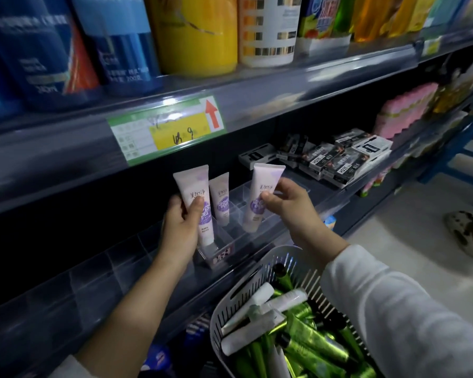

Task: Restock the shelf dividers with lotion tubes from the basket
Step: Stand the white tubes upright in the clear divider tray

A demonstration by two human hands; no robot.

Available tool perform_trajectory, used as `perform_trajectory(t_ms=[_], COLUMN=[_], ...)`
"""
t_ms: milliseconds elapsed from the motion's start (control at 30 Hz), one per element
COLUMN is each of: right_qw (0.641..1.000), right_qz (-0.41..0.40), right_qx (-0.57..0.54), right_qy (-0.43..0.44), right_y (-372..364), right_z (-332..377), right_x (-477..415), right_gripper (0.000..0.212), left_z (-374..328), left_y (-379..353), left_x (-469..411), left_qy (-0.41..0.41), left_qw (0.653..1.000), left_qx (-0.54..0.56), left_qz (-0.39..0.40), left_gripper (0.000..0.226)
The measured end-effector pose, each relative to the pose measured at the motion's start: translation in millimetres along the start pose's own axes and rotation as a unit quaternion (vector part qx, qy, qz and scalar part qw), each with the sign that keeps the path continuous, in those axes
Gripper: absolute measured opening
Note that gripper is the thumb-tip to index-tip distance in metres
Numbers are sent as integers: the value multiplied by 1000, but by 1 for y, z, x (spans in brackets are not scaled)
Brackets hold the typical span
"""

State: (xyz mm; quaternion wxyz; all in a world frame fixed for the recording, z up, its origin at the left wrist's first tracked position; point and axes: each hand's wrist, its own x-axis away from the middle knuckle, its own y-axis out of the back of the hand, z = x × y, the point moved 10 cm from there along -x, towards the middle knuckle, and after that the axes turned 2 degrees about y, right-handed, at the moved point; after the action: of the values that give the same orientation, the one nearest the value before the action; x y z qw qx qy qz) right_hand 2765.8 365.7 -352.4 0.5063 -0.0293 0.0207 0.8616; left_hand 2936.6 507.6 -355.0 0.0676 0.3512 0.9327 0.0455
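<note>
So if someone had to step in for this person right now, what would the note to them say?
Left hand: holds a purple-label tube, cap down, at the front divider slot.
Right hand: holds a second tube, cap down, over the next slot to the right.
Done: one tube stands in the clear dividers between them.
Left: seat both held tubes, then carry on from the basket, which holds white and green tubes.
</note>
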Motion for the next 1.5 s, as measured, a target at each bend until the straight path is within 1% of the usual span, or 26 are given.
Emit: perform_trajectory(t_ms=[33,100,200,367,567,867,1000,1067,1133,1200,1300,1500], right_qw=[1000,1000,999,999,999,997,995,994,992,990,989,983], right_qz=[4,12,26,23,31,64,74,79,82,85,90,106], right_qx=[2,7,18,21,11,40,63,75,94,111,117,149], right_qy=[4,14,16,18,22,14,10,9,6,1,-5,-28], right_y=[-3,-10,-20,-24,-24,-33,-35,-34,-34,-35,-40,-50], right_z=[-1,-3,-9,-15,-12,-19,-25,-28,-33,-39,-49,-70], right_x=[-5,-13,-21,-28,-30,-30,-32,-34,-36,-38,-38,-32], right_gripper=[19,19,21,21,23,26,25,25,27,27,27,31], left_z=[3,9,20,39,59,67,70,65,60,58,62,66], left_y=[-1,1,4,-1,-2,-5,3,14,25,33,37,27], left_x=[-1,-4,-8,-10,-11,-15,-11,0,18,38,60,80], left_qy=[3,3,5,10,27,52,63,56,48,48,49,55], left_qw=[1000,1000,999,994,987,983,985,988,990,991,990,985], left_qx=[-6,-19,-49,-110,-158,-171,-157,-142,-133,-127,-133,-149], left_qz=[1,-8,-20,-3,3,28,15,1,-5,-5,6,64], left_gripper=[4,11,14,13,24,25,35,42,45,42,33,26])
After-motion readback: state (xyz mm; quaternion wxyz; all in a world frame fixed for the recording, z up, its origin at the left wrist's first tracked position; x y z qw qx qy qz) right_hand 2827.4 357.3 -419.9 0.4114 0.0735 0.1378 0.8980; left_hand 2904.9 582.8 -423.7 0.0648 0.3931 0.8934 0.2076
